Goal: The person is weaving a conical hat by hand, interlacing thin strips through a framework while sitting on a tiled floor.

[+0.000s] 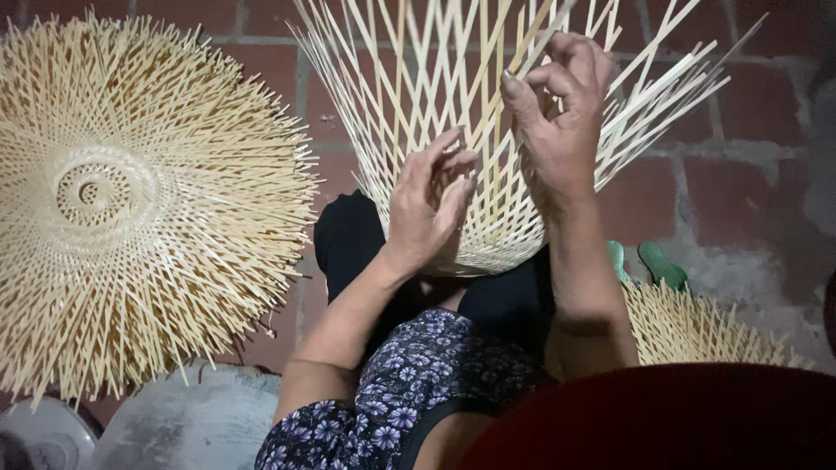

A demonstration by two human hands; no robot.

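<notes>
on the lap, against dark trousers, sits a half-woven bamboo basket (488, 157), its base down by the knees and its loose pale strips fanning up and outward toward the top of the view. open lattice weave, diamond gaps; tighter band near the base.

left hand (431, 204): lying against the near side of the basket wall, fingers bent and loosely spread, fingertips on the strips. not closed round anything that can be made out.

right hand (562, 113): higher up on the wall, thumb and curled fingers pinched on a single bamboo strip (522, 52) that runs up toward the top edge. forearm comes up from the lower right.

left of the person, on the brick floor (749, 104): a stack of flat woven bamboo discs (131, 209), spiral centre, strip ends bristling all round, well apart from the hands.

lower right, partly hidden behind the right forearm: another woven bamboo piece (697, 331); just above it a pair of green sandals (649, 261).

bottom left: a round pale grey lid-like object (192, 418), kind unclear.

floral-print sleeve (392, 392) at the bottom centre.
</notes>
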